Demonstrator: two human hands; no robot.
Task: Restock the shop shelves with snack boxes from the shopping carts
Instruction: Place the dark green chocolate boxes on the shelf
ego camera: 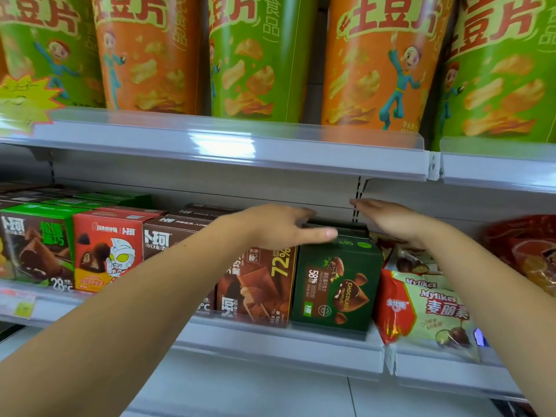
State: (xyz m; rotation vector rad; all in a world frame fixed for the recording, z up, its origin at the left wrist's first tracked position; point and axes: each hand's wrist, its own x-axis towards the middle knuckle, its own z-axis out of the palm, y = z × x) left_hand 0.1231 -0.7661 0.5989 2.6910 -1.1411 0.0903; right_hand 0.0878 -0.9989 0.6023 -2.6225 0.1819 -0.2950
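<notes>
Red card fronts the red box (pixel 108 251) towards the left of the shelf (pixel 270 344). Next, the left hand (pixel 279 227) lies flat, fingers straight, over the brown 72% box (pixel 258 284). Its thumb reaches onto the dark green snack box (pixel 337 284), which stands at the shelf front. The right hand (pixel 388 218) is open above that box's rear right corner; whether it touches is unclear. Mylikes bags (pixel 427 305) lie just beside.

The step looks like seating this box in its row. Next it wants squaring against its neighbours, then both hands lifted clear.
</notes>
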